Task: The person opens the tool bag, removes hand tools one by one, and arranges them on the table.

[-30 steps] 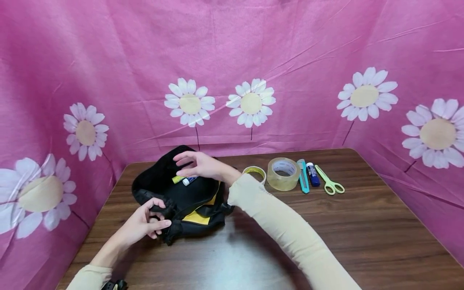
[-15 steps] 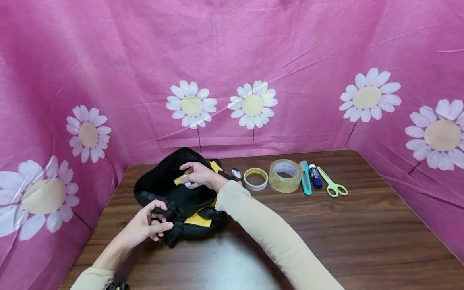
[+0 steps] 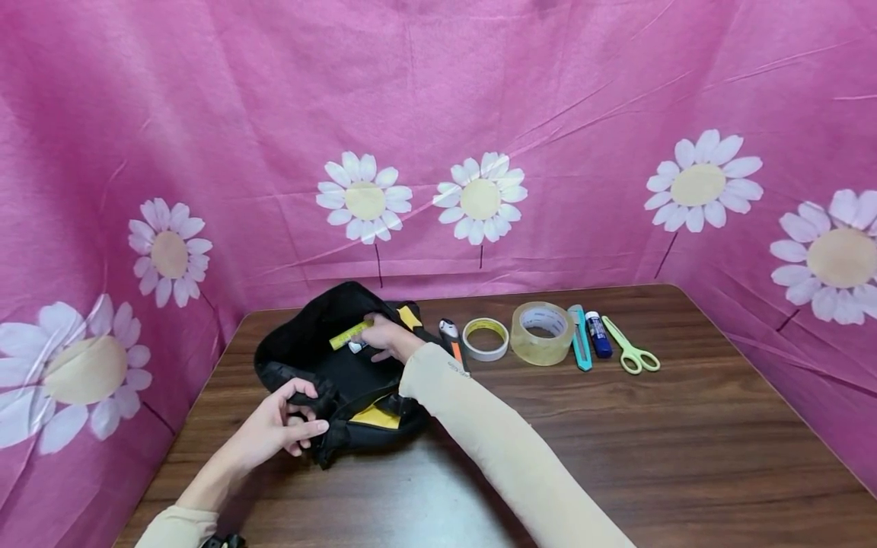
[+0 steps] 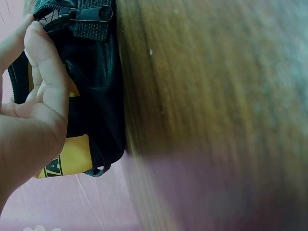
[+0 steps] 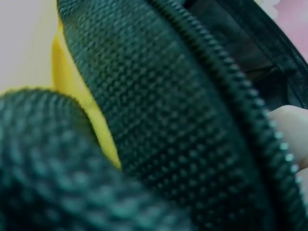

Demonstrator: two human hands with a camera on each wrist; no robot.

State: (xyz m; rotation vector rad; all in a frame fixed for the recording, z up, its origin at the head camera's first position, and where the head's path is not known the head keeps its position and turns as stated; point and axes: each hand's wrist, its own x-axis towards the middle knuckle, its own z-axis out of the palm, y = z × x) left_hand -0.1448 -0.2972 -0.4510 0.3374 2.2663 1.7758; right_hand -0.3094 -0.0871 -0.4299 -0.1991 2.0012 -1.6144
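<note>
A black bag (image 3: 370, 380) with yellow panels lies on its side on the table, its mouth facing up. My left hand (image 3: 274, 426) pinches the bag's near-left rim between thumb and fingers; the left wrist view shows the zipper pull (image 4: 91, 13) close to the fingertips. My right hand (image 3: 389, 336) reaches inside the bag. Its fingertips are at the end of a yellow strip-like item (image 3: 348, 335) with fine marks, and beside that lies a white-capped item (image 3: 356, 346). Whether the fingers grip either is hidden. The right wrist view is filled mostly by the bag's webbing (image 5: 159, 96).
To the bag's right stand a box cutter (image 3: 451, 339) with orange parts, a small tape roll (image 3: 486, 339), a large clear tape roll (image 3: 543, 335), a turquoise cutter (image 3: 580, 339), a blue glue stick (image 3: 599, 335) and light green scissors (image 3: 629, 346). A pink flowered cloth (image 3: 438, 91) hangs behind.
My right hand has gone from above the bag down into it and slightly right. The box cutter has come into view beside the sleeve. My left hand has kept its hold on the rim.
</note>
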